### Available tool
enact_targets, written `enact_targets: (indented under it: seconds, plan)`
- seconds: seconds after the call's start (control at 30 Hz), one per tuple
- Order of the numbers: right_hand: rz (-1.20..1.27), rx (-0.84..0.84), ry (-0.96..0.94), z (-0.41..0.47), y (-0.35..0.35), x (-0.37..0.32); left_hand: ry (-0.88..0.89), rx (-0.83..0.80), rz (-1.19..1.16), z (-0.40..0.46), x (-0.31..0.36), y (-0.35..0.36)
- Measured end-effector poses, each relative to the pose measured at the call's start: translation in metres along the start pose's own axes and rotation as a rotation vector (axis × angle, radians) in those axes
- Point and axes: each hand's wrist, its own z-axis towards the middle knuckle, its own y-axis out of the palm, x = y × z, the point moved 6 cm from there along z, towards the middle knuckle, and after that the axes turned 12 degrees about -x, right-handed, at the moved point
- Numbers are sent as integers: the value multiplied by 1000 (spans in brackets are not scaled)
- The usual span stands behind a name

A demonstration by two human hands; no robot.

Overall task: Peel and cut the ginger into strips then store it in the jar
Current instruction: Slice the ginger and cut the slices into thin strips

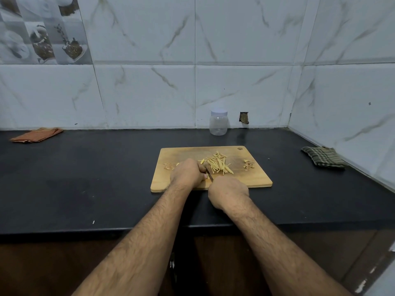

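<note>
A wooden cutting board (256,178) lies on the black counter. A heap of pale ginger strips (218,164) sits at its middle. My left hand (188,173) is curled over a piece of ginger on the board, mostly hiding it. My right hand (228,193) grips a knife (210,174) whose blade shows between the two hands, just left of the strips. Brown peelings lie at the board's left (168,166) and right (248,164) sides. A clear plastic jar (218,122) with a white lid stands closed by the back wall.
An orange checked cloth (36,135) lies at the far left by the wall. A green checked cloth (323,160) lies at the right near the corner. Tiled walls close the back and right. The counter's front edge (106,230) runs below my forearms.
</note>
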Motion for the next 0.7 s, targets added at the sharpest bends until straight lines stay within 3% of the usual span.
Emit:
enact_targets:
  seconds: [0.7]
  plan:
    - [48,8,-28,7,1,5,-1,-1,22,7,-2,2]
